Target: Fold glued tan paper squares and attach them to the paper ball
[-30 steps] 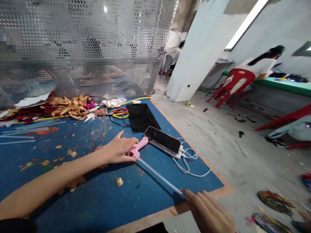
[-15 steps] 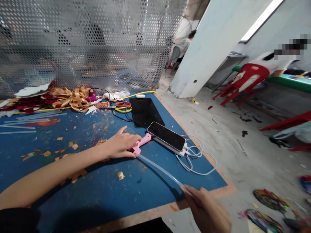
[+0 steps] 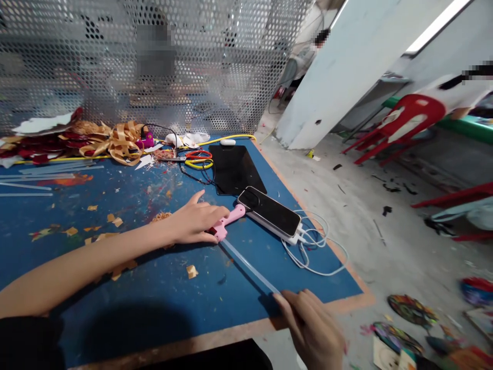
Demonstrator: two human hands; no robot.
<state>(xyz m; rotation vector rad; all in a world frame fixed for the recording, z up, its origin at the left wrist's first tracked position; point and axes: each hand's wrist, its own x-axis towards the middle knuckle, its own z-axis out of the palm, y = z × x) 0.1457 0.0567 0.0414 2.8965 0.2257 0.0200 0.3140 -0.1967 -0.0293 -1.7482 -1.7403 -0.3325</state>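
My left hand (image 3: 196, 222) is closed on a pink glue gun (image 3: 230, 216), which lies on its side on the blue tabletop (image 3: 142, 288). Part of the gun's body is hidden under the fingers. A long translucent glue stick (image 3: 250, 268) runs from the back of the gun toward me. Its near end is pinched in my right hand (image 3: 314, 329), just over the table's front edge. Beyond the gun, a phone (image 3: 272, 210) rests on a white block, with white cables (image 3: 327, 252) plugged in at its near end.
Several more glue sticks (image 3: 50, 169) lie at the left. Scissors (image 3: 198, 159) with red and yellow handles sit beside a black tablet (image 3: 239, 169). Gold ribbon (image 3: 125, 141) is heaped along a perforated metal screen (image 3: 185, 67). Red chairs (image 3: 414, 115) and seated people are to the right.
My right hand has moved left and a little upward in view, and the glue stick looks straighter. My left hand keeps hold of the glue gun. The whole view has shifted slightly.
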